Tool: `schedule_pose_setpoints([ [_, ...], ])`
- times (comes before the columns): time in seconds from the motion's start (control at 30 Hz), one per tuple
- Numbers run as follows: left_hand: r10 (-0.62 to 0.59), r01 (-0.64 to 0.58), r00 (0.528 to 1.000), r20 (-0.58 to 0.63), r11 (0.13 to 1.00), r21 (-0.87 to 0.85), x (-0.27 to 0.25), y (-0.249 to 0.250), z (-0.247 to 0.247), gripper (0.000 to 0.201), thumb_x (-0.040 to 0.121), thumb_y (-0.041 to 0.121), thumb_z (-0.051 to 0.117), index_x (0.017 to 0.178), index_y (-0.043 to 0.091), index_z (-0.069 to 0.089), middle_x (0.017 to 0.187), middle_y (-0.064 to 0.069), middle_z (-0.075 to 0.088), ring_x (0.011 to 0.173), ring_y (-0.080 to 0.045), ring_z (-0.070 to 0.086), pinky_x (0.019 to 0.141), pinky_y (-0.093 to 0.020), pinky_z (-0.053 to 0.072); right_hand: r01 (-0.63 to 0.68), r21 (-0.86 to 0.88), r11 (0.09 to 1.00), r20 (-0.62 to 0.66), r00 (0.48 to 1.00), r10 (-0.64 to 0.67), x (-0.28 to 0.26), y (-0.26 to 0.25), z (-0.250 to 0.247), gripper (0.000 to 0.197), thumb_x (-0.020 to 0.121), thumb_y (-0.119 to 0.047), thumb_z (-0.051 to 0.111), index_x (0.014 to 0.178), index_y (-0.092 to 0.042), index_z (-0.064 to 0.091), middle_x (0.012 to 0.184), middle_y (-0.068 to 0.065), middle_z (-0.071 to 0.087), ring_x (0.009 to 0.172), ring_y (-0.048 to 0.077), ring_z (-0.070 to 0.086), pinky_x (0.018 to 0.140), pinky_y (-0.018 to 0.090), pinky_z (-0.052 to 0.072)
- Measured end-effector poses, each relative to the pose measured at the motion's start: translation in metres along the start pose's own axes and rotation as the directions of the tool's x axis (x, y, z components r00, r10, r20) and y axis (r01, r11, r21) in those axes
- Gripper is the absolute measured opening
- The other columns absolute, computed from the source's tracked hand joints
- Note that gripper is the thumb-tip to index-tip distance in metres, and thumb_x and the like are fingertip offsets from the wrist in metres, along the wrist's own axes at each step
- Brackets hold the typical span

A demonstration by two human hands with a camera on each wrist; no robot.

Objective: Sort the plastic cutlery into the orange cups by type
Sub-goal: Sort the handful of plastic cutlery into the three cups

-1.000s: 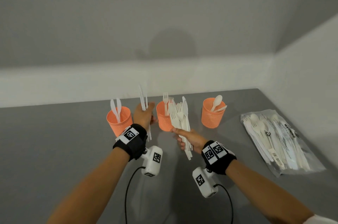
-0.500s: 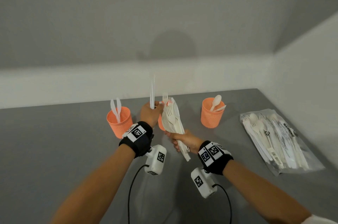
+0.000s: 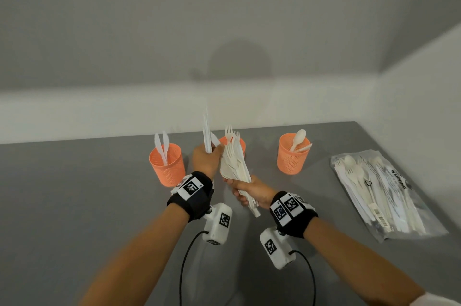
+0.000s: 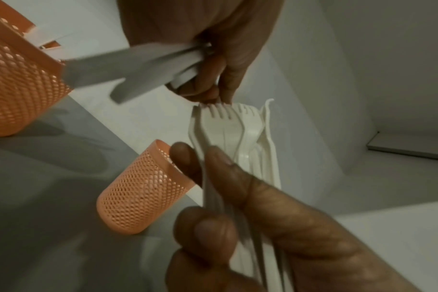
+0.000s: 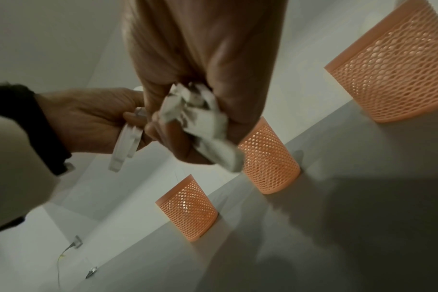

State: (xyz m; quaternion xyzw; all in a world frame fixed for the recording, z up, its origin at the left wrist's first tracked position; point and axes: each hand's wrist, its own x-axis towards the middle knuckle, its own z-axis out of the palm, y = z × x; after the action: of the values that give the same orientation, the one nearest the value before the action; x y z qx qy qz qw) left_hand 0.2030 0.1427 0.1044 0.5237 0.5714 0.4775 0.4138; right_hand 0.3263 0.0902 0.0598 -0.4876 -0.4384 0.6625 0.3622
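Three orange mesh cups stand in a row: the left cup holds two knives, the middle cup holds forks and is partly hidden, and the right cup holds spoons. My left hand grips a few white knives upright, and its fingertips touch the fork tines at the top of the bundle. My right hand grips a bundle of mixed white cutlery by the handles, in front of the middle cup. The handle ends stick out below my fist.
A clear plastic bag with more cutlery lies on the grey table at the right, near the side wall. A white back wall runs close behind the cups. Cables hang from both wrist cameras.
My left hand has moved right from beside the left cup, with the knives, up to the bundle. My right hand has tilted the bundle left toward it.
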Motion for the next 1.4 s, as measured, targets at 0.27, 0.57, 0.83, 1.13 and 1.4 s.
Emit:
schedule_pose_setpoints([
  [0.27,0.045,-0.083,0.971,-0.237,0.985,-0.151,0.021,0.02,-0.02,0.024,0.099,0.029,0.039,0.109,0.008,0.045,0.064,0.0,0.059,0.063,-0.019,0.06,0.075,-0.034,0.052,-0.01,-0.127,0.992,-0.012,1.0,0.009,-0.004,0.002,-0.005,0.011,0.092,-0.019,0.057,0.095,-0.008,0.056,0.047,-0.006,0.046,0.034,0.003,0.034,0.035,0.014,0.03],
  [0.57,-0.029,0.013,0.993,-0.119,0.991,-0.133,0.016,0.023,-0.028,0.009,0.093,0.018,0.052,0.087,0.013,0.057,0.057,-0.002,0.046,0.042,-0.011,0.045,0.041,-0.02,0.043,-0.02,-0.368,0.93,-0.423,0.894,-0.149,0.002,0.017,-0.019,0.016,0.089,-0.015,0.056,0.074,-0.021,0.054,0.06,0.001,0.05,0.05,0.015,0.046,0.051,0.027,0.04],
  [0.83,-0.274,0.324,0.938,0.214,0.911,-0.256,-0.035,-0.004,0.013,0.032,0.084,0.035,0.065,0.068,0.015,0.047,0.037,0.011,0.03,0.03,-0.005,0.023,0.033,-0.016,0.022,-0.052,-0.624,0.78,-0.513,0.78,-0.358,0.002,0.012,-0.006,0.025,0.088,-0.015,0.052,0.111,-0.006,0.049,0.096,0.014,0.063,0.089,0.035,0.061,0.072,0.036,0.048],
  [1.13,-0.308,0.387,0.911,0.275,0.869,-0.308,-0.032,-0.013,0.021,0.019,0.081,0.018,0.069,0.071,0.012,0.054,0.042,0.006,0.051,0.03,-0.003,0.035,0.032,-0.015,0.027,-0.023,-0.859,0.512,-0.29,0.846,-0.447,-0.011,0.009,0.012,0.043,0.09,-0.015,0.052,0.129,-0.005,0.035,0.103,0.014,0.063,0.09,0.035,0.063,0.069,0.034,0.043],
  [1.4,-0.173,0.303,0.854,0.49,0.931,-0.201,-0.027,0.0,0.004,0.028,0.085,0.01,0.062,0.058,0.01,0.053,0.034,0.004,0.046,0.027,-0.004,0.032,0.031,-0.014,0.026,0.068,-0.089,0.994,-0.111,0.991,-0.077,-0.02,-0.003,0.012,0.019,0.083,0.003,0.059,0.088,-0.015,0.056,0.067,0.006,0.057,0.049,0.01,0.058,0.053,0.026,0.053],
])
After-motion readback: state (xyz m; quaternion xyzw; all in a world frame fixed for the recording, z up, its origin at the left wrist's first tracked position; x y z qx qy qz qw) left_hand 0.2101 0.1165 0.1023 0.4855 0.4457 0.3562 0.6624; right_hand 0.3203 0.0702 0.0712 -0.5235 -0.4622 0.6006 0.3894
